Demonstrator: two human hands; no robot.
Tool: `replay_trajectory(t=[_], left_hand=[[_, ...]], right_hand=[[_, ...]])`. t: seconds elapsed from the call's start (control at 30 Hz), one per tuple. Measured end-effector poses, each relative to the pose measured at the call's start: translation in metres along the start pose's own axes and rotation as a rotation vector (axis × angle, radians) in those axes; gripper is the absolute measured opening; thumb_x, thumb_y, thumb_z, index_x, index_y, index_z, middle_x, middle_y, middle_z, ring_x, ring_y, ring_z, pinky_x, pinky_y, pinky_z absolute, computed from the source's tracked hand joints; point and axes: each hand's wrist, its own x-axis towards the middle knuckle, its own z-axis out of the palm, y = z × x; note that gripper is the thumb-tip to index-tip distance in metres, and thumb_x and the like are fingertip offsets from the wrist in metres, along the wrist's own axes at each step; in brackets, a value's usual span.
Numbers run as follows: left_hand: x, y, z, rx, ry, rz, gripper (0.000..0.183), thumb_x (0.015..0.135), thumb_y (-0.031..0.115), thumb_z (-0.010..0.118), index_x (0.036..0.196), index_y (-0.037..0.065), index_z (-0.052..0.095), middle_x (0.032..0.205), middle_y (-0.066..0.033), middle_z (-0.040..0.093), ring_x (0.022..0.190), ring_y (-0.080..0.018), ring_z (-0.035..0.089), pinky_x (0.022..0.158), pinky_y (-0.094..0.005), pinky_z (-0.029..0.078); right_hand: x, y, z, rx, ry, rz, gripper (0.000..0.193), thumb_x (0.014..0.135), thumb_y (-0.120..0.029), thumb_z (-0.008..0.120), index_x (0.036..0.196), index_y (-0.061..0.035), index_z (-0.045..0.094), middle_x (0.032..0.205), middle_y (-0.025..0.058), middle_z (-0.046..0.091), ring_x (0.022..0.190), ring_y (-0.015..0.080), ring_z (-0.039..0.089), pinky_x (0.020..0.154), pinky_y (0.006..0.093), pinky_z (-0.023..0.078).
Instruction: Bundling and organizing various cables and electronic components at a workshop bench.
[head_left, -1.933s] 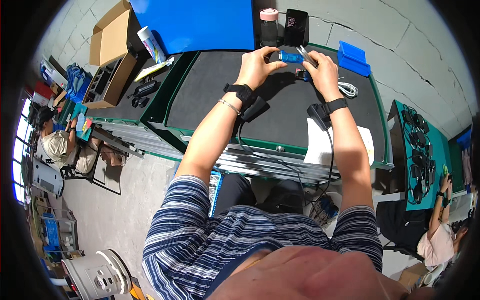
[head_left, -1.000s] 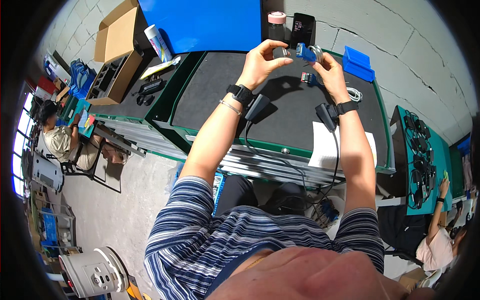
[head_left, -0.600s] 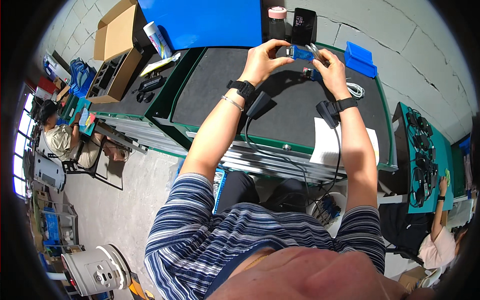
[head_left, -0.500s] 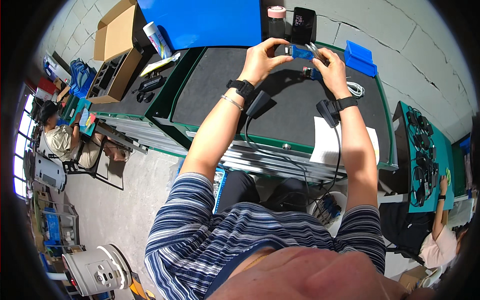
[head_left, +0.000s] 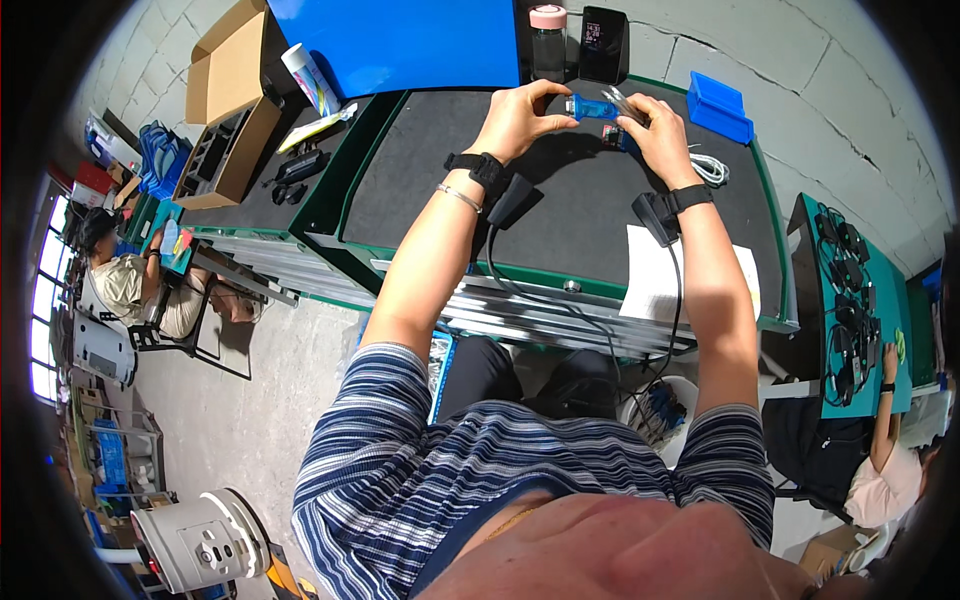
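A green-edged workbench (head_left: 430,190) with a dark top is stretching before the person, and a big blue panel (head_left: 400,45) is standing along its far side. A white paper sheet (head_left: 652,280) is lying near the front edge, below the right forearm. Over the bench's far part, the right hand (head_left: 658,138) is pinching a blue connector (head_left: 592,108) together with a loop of grey cable (head_left: 622,101). The left hand (head_left: 515,122) is keeping thumb and forefinger narrowly parted about the connector's metal end; whether they are pressing on it, one cannot tell. A pink-lidded bottle (head_left: 548,48) is standing behind. A smaller red-and-blue piece (head_left: 613,137) is lying just beneath the connector.
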Motion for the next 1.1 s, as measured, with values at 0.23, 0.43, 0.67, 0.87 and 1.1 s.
replay_trajectory(t=[0.23,0.43,0.67,0.87,1.1], left_hand=[[-0.001,0.001,-0.001,0.030,-0.048,-0.008,0.047,0.068,0.032,0.085,0.107,0.010,0.070,0.065,-0.0020,0.057,0.059,-0.0111,0.049,0.057,-0.0280,0.043],[-0.002,0.002,0.002,0.029,-0.020,-0.011,0.045,0.068,0.030,0.085,0.105,0.007,0.070,0.067,-0.0068,0.059,0.060,-0.0168,0.054,0.059,-0.0310,0.046],[-0.002,0.001,0.001,0.045,-0.049,-0.015,0.046,0.068,0.031,0.085,0.105,0.007,0.070,0.069,-0.0079,0.062,0.062,-0.0177,0.057,0.061,-0.0317,0.048],[-0.001,-0.006,0.003,0.043,-0.060,-0.006,0.047,0.068,0.032,0.085,0.106,0.009,0.071,0.065,-0.0005,0.057,0.060,-0.0110,0.050,0.057,-0.0278,0.043],[-0.001,-0.011,0.010,-0.033,-0.119,-0.142,0.047,0.068,0.029,0.086,0.107,0.008,0.070,0.070,0.0012,0.062,0.060,-0.0075,0.049,0.058,-0.0259,0.043]], right_hand=[[-0.002,0.002,0.002,-0.033,-0.018,0.034,0.021,0.078,-0.019,0.073,0.095,-0.0066,0.067,0.084,0.0091,0.067,0.082,0.0293,0.060,0.075,0.0405,0.047],[-0.003,-0.002,0.003,-0.026,-0.032,0.125,0.022,0.078,-0.020,0.072,0.095,-0.0066,0.067,0.085,0.0099,0.068,0.083,0.0296,0.061,0.076,0.0402,0.048],[-0.003,0.002,0.002,-0.017,-0.080,0.124,0.022,0.079,-0.020,0.071,0.095,-0.0061,0.067,0.086,0.0105,0.068,0.083,0.0297,0.060,0.076,0.0398,0.048],[-0.004,0.003,0.004,-0.047,-0.085,0.068,0.021,0.079,-0.019,0.071,0.095,-0.0058,0.066,0.091,0.0096,0.068,0.087,0.0299,0.060,0.078,0.0396,0.048],[-0.004,0.000,0.001,-0.118,-0.044,0.055,0.020,0.079,-0.019,0.071,0.094,-0.0077,0.067,0.090,0.0086,0.069,0.087,0.0302,0.060,0.078,0.0397,0.048]])
